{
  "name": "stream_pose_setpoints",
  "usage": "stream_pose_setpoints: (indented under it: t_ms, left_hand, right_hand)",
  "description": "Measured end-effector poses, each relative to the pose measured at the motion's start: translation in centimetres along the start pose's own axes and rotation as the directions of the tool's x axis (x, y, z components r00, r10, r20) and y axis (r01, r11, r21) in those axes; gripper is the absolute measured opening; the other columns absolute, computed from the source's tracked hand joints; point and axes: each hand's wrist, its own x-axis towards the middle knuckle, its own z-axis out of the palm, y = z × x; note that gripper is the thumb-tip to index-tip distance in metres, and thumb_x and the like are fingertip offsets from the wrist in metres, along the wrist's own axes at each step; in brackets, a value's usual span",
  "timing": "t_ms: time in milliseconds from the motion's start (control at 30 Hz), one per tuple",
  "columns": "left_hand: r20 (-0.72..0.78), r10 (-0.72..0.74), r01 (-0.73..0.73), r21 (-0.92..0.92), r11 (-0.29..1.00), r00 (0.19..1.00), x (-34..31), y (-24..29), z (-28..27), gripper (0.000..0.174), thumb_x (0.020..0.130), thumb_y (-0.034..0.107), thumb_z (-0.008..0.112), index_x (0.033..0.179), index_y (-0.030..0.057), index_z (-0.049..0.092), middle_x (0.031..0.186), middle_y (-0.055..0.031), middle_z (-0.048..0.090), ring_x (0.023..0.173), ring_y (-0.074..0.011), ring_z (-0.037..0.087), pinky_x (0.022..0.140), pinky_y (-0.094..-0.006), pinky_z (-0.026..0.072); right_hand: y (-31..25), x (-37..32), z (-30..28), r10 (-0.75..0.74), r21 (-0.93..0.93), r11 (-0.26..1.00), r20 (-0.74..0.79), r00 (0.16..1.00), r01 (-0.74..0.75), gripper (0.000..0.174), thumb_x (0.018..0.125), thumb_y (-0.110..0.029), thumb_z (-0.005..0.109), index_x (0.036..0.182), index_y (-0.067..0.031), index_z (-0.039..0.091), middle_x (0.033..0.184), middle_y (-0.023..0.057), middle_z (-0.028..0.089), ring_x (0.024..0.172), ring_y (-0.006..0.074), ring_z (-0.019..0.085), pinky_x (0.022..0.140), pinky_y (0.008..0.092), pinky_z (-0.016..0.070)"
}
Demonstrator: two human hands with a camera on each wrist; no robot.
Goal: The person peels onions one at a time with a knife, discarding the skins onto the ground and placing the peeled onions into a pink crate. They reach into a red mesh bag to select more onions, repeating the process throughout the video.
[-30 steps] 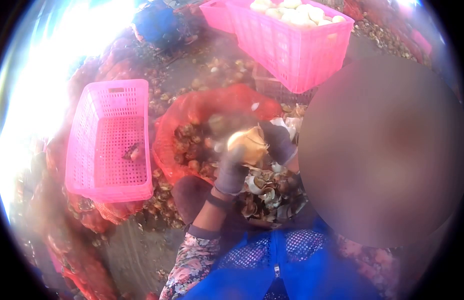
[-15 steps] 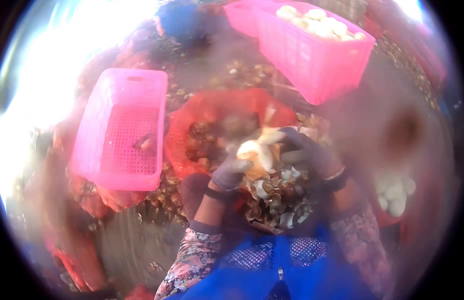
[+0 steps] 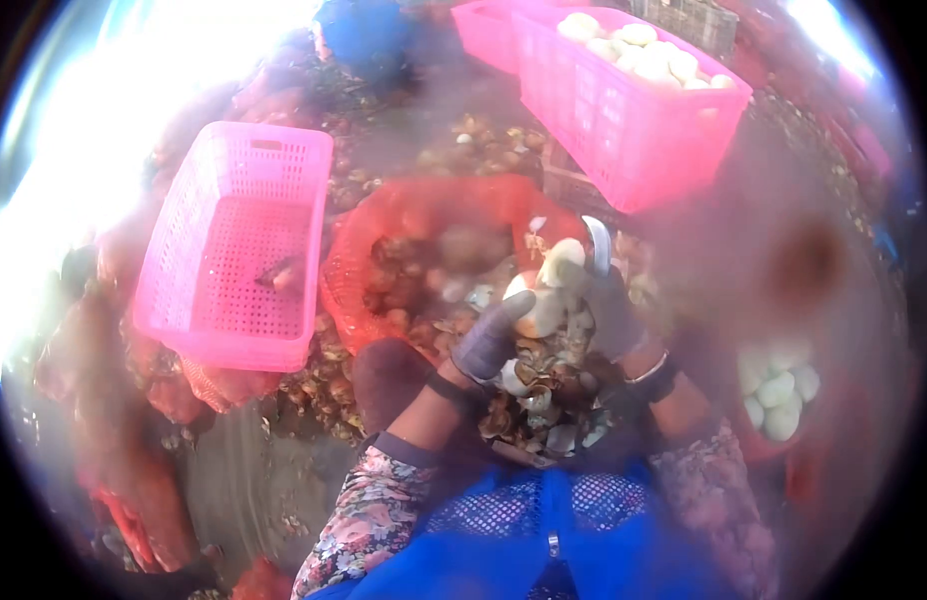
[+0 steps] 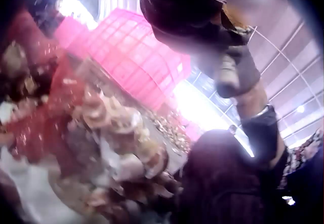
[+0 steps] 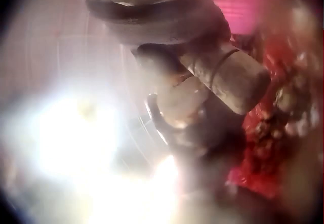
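Observation:
In the head view my gloved left hand (image 3: 487, 337) grips a partly peeled onion (image 3: 544, 315) above a heap of loose skins (image 3: 544, 405). A second pale lobe (image 3: 561, 262) stands up from it, close to the right hand. My gloved right hand (image 3: 609, 310) holds a knife, its curved metal blade (image 3: 598, 246) pointing up and away from me. The knife's handle (image 5: 228, 77) juts out of the fist in the right wrist view; its blunt end (image 4: 229, 74) also shows in the left wrist view.
A red mesh sack (image 3: 359, 275) of unpeeled onions lies ahead. To the left sits a pink crate (image 3: 224, 160) with a dark scrap inside. Another pink crate (image 3: 634, 130) full of white onions stands back right. More peeled onions (image 3: 782, 400) lie in a container by my right arm.
The right hand has drawn right from the onion, and the knife blade now shows upright. More of the onion's white flesh is bare. The head view has shifted, revealing the container at right.

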Motion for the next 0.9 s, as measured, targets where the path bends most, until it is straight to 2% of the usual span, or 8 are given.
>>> stream_pose_setpoints:
  t_ms: [167, 400, 533, 600, 633, 700, 800, 900]
  left_hand:
    - [0.021, 0.067, -0.069, 0.120, 0.990, 0.998, -0.4, 2.4, 1.5, 0.081, 0.073, 0.049, 0.075, 0.133, 0.0011, 0.048, 0.106, -0.0090, 0.064, 0.086, -0.0159, 0.067, 0.068, -0.0276, 0.0568]
    - [0.016, 0.251, -0.236, 0.401, 0.885, 0.968, 0.8, 0.9, -0.7, 0.084, 0.064, 0.038, 0.085, 0.132, 0.0016, 0.049, 0.115, -0.0108, 0.064, 0.100, -0.0194, 0.065, 0.086, -0.0342, 0.0547]
    - [0.088, 0.261, -0.275, 0.248, 0.929, 0.961, 0.1, 1.1, -0.3, 0.084, 0.064, 0.034, 0.085, 0.134, 0.0037, 0.049, 0.124, -0.0116, 0.061, 0.113, -0.0209, 0.060, 0.098, -0.0357, 0.0494]
    - [0.031, 0.274, -0.268, 0.336, 0.903, 0.961, 0.4, 1.1, -0.7, 0.085, 0.065, 0.034, 0.085, 0.135, 0.0040, 0.048, 0.126, -0.0106, 0.060, 0.115, -0.0198, 0.058, 0.098, -0.0346, 0.0488]
    - [0.007, 0.268, -0.252, 0.361, 0.898, 0.963, 0.6, 0.5, -1.8, 0.088, 0.065, 0.037, 0.085, 0.137, 0.0045, 0.046, 0.129, -0.0091, 0.059, 0.117, -0.0184, 0.057, 0.097, -0.0334, 0.0482]
    - [-0.021, 0.280, -0.258, 0.329, 0.908, 0.960, 0.5, 0.5, -2.0, 0.089, 0.065, 0.039, 0.086, 0.137, 0.0045, 0.046, 0.127, -0.0084, 0.059, 0.115, -0.0179, 0.057, 0.096, -0.0330, 0.0489]
    - [-0.043, 0.315, -0.280, 0.354, 0.892, 0.948, 0.9, 0.0, -2.6, 0.088, 0.065, 0.040, 0.087, 0.134, 0.0038, 0.048, 0.122, -0.0069, 0.060, 0.111, -0.0171, 0.058, 0.093, -0.0318, 0.0502]
    - [-0.067, 0.305, -0.257, 0.387, 0.886, 0.950, 0.8, -0.1, -2.7, 0.085, 0.065, 0.039, 0.086, 0.132, 0.0031, 0.049, 0.120, -0.0069, 0.060, 0.108, -0.0166, 0.059, 0.092, -0.0315, 0.0508]
  right_hand:
    - [-1.0, -0.9, 1.0, -0.029, 0.403, 0.914, 0.193, 0.981, -0.052, 0.037, 0.099, -0.040, 0.055, 0.071, -0.0169, 0.050, 0.050, -0.0075, 0.037, 0.037, 0.0066, 0.033, 0.036, 0.0221, 0.0273]
    - [-0.6, 0.3, -1.3, -0.067, 0.742, 0.650, 0.275, 0.959, -0.167, 0.028, 0.099, -0.039, 0.052, 0.086, -0.0165, 0.062, 0.056, -0.0040, 0.043, 0.041, 0.0104, 0.038, 0.039, 0.0250, 0.0329]
    - [-3.1, 1.9, -7.3, -0.112, 0.618, 0.785, 0.208, 0.972, -0.042, 0.014, 0.092, -0.023, 0.056, 0.099, -0.0155, 0.065, 0.079, 0.0044, 0.057, 0.064, 0.0146, 0.053, 0.048, 0.0301, 0.0448]
    - [-3.2, 2.5, -7.5, -0.256, 0.175, 0.956, 0.106, 0.961, 0.236, 0.018, 0.088, -0.017, 0.059, 0.104, -0.0142, 0.066, 0.089, 0.0075, 0.062, 0.075, 0.0161, 0.058, 0.053, 0.0315, 0.0491]
    - [-2.7, 2.3, -6.1, -0.408, -0.274, 0.868, 0.079, 0.910, 0.413, 0.020, 0.087, -0.016, 0.060, 0.106, -0.0133, 0.066, 0.095, 0.0085, 0.063, 0.080, 0.0166, 0.058, 0.056, 0.0317, 0.0503]
    - [-1.4, 1.4, -2.9, -0.545, -0.584, 0.643, 0.106, 0.832, 0.495, 0.022, 0.086, -0.017, 0.064, 0.107, -0.0109, 0.066, 0.098, 0.0097, 0.063, 0.084, 0.0171, 0.059, 0.060, 0.0310, 0.0514]
    - [-0.5, -0.7, 0.9, -0.538, -0.337, 0.784, 0.053, 0.841, 0.522, 0.022, 0.087, -0.023, 0.071, 0.102, -0.0069, 0.068, 0.093, 0.0103, 0.064, 0.080, 0.0172, 0.061, 0.063, 0.0285, 0.0509]
    - [1.3, 0.7, 0.0, -0.735, -0.482, 0.557, 0.093, 0.671, 0.677, 0.026, 0.086, -0.025, 0.073, 0.102, -0.0059, 0.068, 0.080, 0.0027, 0.064, 0.068, 0.0130, 0.060, 0.061, 0.0245, 0.0501]
